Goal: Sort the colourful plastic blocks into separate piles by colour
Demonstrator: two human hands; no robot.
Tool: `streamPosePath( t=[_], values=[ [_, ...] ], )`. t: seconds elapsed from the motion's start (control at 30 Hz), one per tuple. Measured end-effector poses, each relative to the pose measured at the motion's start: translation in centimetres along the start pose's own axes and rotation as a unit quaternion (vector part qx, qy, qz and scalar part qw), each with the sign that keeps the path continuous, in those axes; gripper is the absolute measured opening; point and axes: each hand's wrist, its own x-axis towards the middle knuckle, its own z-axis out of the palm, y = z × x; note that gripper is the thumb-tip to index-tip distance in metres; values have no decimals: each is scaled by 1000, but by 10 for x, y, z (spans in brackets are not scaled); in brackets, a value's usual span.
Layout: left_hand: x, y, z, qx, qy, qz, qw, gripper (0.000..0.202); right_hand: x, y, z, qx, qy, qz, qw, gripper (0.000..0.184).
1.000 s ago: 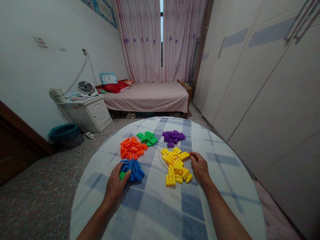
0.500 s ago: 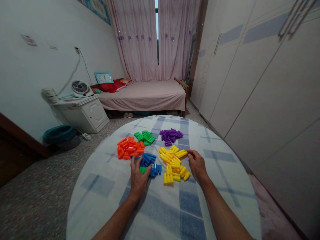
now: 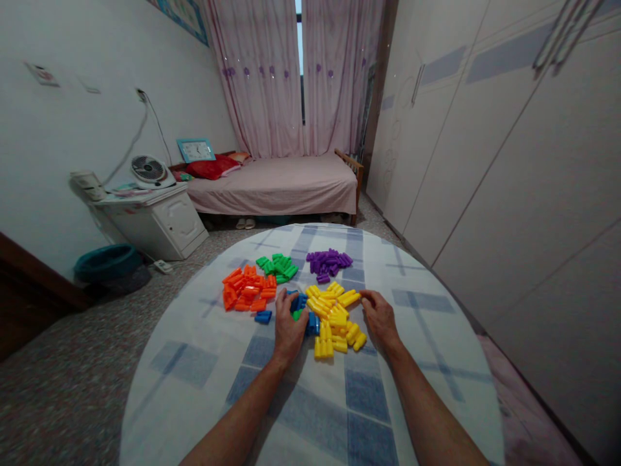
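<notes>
My left hand (image 3: pixel 290 327) curves over a pile of small blue plastic pieces (image 3: pixel 314 323), its thumb and fingers apart as they press against the pile. A green piece (image 3: pixel 296 314) shows between its thumb and fingers. To the left of that hand lies a stray blue piece (image 3: pixel 262 317). Beside it, a heap of yellow pieces (image 3: pixel 334 310) meets the blue ones. My right hand (image 3: pixel 381 317) rests on the table, loosely bent with nothing visible in it. Its fingertips are at the right end of a yellow piece (image 3: pixel 349 298).
Orange pieces (image 3: pixel 248 289), green pieces (image 3: pixel 277 266) and purple pieces (image 3: pixel 328 263) form piles farther back on the round table (image 3: pixel 184 401) with its checked cloth. Beyond are a bed (image 3: pixel 281 184), a white cabinet (image 3: pixel 169 223) and a wardrobe (image 3: pixel 485 162) on the right.
My left hand has moved right, pushing most of the blue pieces and the green one against the yellow heap. One blue cluster stays behind on the left. My right hand keeps its place.
</notes>
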Motion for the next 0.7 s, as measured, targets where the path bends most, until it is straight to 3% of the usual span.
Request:
streamPosePath(
  t=[0.27,0.4,0.53,0.7],
  values=[
    [12,23,30,-7,-77,59,995,26,0,-5,-2,-5,-1,-3,1000,33],
    [18,29,27,-5,-114,107,988,25,-1,-6,-3,0,-1,2,1000,33],
    [40,10,-8,42,-38,113,992,24,-1,-7,-3,6,-4,0,1000,33],
    [83,-46,-79,175,132,79,972,34,-1,-6,-2,5,-1,9,1000,32]
  ],
)
